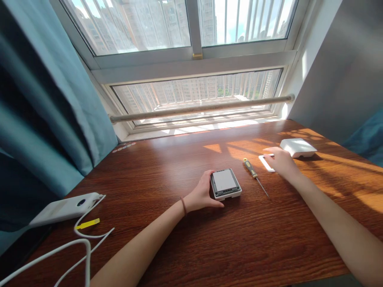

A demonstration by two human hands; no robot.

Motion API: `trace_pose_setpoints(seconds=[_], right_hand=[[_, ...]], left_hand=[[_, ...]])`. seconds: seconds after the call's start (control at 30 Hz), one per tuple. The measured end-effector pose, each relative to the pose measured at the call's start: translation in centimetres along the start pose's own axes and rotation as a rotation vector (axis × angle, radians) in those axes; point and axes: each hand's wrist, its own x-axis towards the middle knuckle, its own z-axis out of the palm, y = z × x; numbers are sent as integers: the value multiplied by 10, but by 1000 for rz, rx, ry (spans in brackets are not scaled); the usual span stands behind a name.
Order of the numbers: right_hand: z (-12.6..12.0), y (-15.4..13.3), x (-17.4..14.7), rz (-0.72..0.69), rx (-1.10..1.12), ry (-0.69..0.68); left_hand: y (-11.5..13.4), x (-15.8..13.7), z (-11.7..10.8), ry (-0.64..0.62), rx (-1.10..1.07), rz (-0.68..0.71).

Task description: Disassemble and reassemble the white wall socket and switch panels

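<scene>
A square white device (225,181) lies on the table with its dark inner part and a pale square panel facing up. My left hand (204,194) holds it at the left side, fingers at the far left corner and thumb along the near edge. To the right, my right hand (281,161) is closed over the far end of a thin white rectangular frame (265,163); its fingertips are partly hidden. Between the two hands lies a screwdriver (250,168) with a grey and yellow handle, its shaft pointing toward me.
A white box-like cover (298,147) sits just beyond my right hand. At the left are a white power strip (66,208), a white cable (88,249) and a yellow tag (89,223). A blue curtain (60,87) hangs there. A window with a rail (203,108) borders the table's back.
</scene>
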Motion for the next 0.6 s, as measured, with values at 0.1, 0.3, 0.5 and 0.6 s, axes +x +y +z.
trace_pose_setpoints(seconds=[0.1,0.3,0.5,0.6], right_hand=[[12,35,4,88,-71,-55],[29,42,-2,180,-135,-90],[25,37,-1,216,-139,-65],[14,15,-7,134,-55,95]], left_hand=[[-4,-1,4,29,-6,-13],[-3,2,5,57,38,4],[-6,1,6,69,96,25],[-3,1,5,134,87,31]])
